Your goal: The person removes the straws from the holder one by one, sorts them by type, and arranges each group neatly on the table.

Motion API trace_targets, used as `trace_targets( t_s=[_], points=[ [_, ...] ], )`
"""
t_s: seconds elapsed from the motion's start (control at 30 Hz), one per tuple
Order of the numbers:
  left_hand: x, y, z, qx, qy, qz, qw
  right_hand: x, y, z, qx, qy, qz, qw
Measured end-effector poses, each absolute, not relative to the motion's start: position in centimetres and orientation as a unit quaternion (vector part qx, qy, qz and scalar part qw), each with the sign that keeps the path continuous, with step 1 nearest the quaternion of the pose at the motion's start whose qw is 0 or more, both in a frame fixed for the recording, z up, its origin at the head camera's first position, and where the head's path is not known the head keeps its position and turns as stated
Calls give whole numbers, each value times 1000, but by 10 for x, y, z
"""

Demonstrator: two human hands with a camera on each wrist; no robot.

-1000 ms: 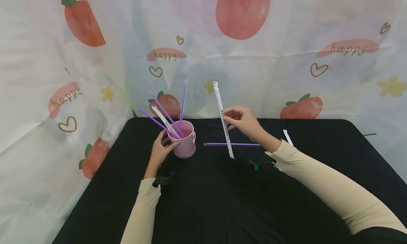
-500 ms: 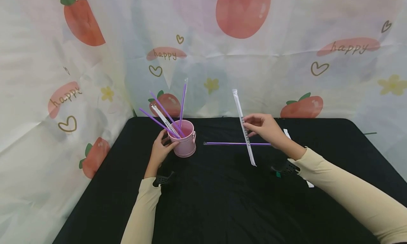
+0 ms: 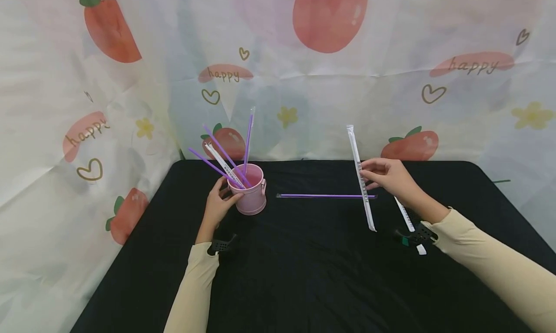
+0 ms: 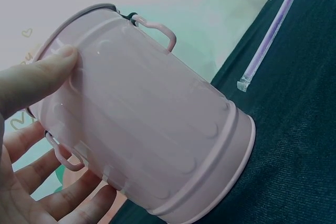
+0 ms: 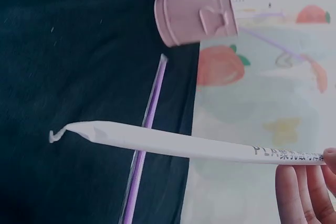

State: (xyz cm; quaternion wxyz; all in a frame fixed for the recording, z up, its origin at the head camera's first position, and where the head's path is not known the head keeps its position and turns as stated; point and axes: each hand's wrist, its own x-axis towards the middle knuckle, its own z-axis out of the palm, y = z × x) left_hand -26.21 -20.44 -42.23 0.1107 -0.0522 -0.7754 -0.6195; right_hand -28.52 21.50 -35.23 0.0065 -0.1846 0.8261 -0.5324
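My left hand [image 3: 215, 205] holds the rim side of a small pink bucket [image 3: 251, 205], thumb on its near wall and fingers round the left side. Purple straws [image 3: 248, 140] in clear wrap and white paper-wrapped straws [image 3: 219, 160] lean inside it. My right hand [image 3: 391, 178] pinches another paper-wrapped straw [image 3: 356, 152] near its middle, above the table and nearly upright. Printed letters show on this straw [image 5: 220, 153] in the right wrist view. Behind it a purple wrapped straw [image 3: 321, 196] lies sideways on the table.
Another white wrapped straw [image 3: 404, 215] lies on the black tablecloth [image 3: 304, 275], partly hidden by my right wrist and its black camera mount [image 3: 421, 234]. A printed curtain [image 3: 269, 82] hangs behind and to the left of the table.
My right hand has moved right and slightly down with the paper-wrapped straw, away from the bucket. More of the white straw on the right shows. My left hand stays on the bucket.
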Motion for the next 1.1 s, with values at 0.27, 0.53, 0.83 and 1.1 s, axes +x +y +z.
trace_targets(
  t_s=[0.27, 0.53, 0.83, 1.1],
  points=[
    [-262, -204, -422, -42, -781, -614, 109, -286, 247, -360, -164, 845, -509, 16],
    [-260, -203, -419, -48, -781, -613, 109, -284, 280, -370, -124, 865, -481, 77],
    [-258, -203, -418, -50, -783, -611, 108, -284, 314, -381, -90, 880, -454, 110],
    [-258, -203, -419, -56, -783, -610, 111, -287, 339, -390, -67, 880, -455, 121]
  ],
)
